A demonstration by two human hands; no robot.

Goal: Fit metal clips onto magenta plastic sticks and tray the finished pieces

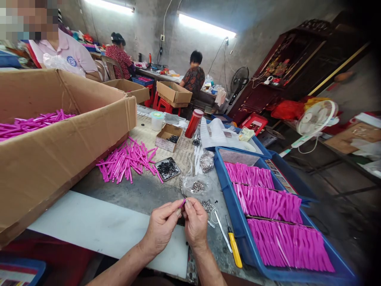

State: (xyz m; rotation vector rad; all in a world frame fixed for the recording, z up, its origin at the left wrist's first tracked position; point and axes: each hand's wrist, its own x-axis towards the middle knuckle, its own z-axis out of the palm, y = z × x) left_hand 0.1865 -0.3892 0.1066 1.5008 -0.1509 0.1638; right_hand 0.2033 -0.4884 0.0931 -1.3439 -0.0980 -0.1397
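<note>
My left hand (162,228) and my right hand (195,222) meet over the near edge of the grey table (143,190). Their fingertips pinch together on one small pink plastic piece (183,202), of which only the tip shows. A loose pile of pink plastic sticks (126,161) lies ahead on the left. A small black tray of dark metal parts (167,169) sits beside that pile. To the right, a blue tray (238,222) holds three rows of pink pieces (268,202).
A large cardboard box (59,139) with pink sticks fills the left. A yellow-handled screwdriver (234,246) and plastic bags of metal bits (196,186) lie near my hands. A red tumbler (193,123), white cup (156,120) and small carton (168,137) stand farther back. Other people sit beyond.
</note>
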